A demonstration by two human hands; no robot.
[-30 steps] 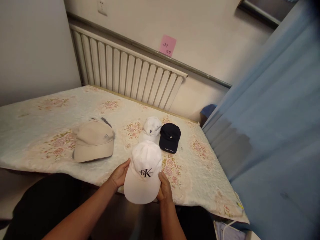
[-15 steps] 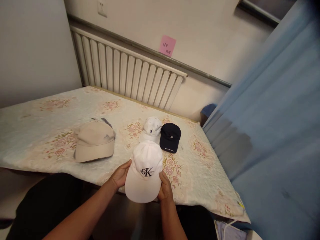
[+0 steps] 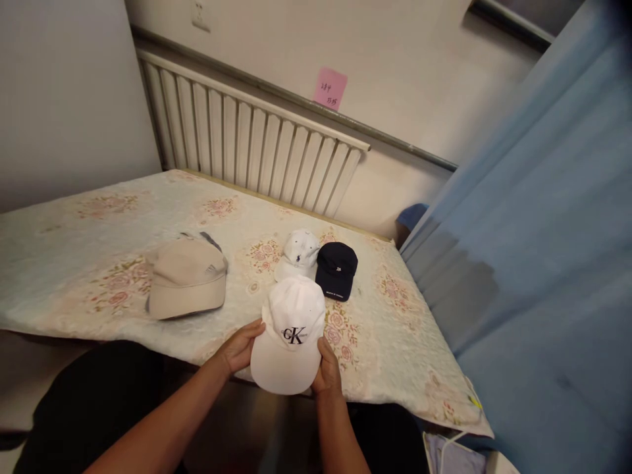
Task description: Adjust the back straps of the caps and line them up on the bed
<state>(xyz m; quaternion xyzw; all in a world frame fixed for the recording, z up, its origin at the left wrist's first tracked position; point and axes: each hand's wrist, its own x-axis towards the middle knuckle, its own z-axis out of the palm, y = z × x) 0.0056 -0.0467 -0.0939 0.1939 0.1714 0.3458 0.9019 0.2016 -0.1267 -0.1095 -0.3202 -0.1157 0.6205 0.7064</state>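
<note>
Between my two hands is a white baseball cap (image 3: 291, 322) with dark "CK" lettering, its brim toward me, held at the near edge of the bed. My left hand (image 3: 243, 345) grips its left side, thumb on top. On the opposite side my right hand (image 3: 327, 370) holds it near where brim and crown meet. Just beyond lies a smaller white cap (image 3: 300, 250) with a small dark emblem, partly covered by the held one. A navy cap (image 3: 337, 270) sits beside it on the right. Farther left rests a beige cap (image 3: 187, 276).
The caps lie on a bed with a floral cover (image 3: 247, 217). Behind it, a white radiator (image 3: 257, 138) runs along the wall, with a pink note (image 3: 330, 88) above. A blue curtain (image 3: 533, 250) hangs at the right. My dark-clothed knees are below the near edge.
The held white cap has shifted slightly up and to the right, with both hands still on it. The other caps stay where they were.
</note>
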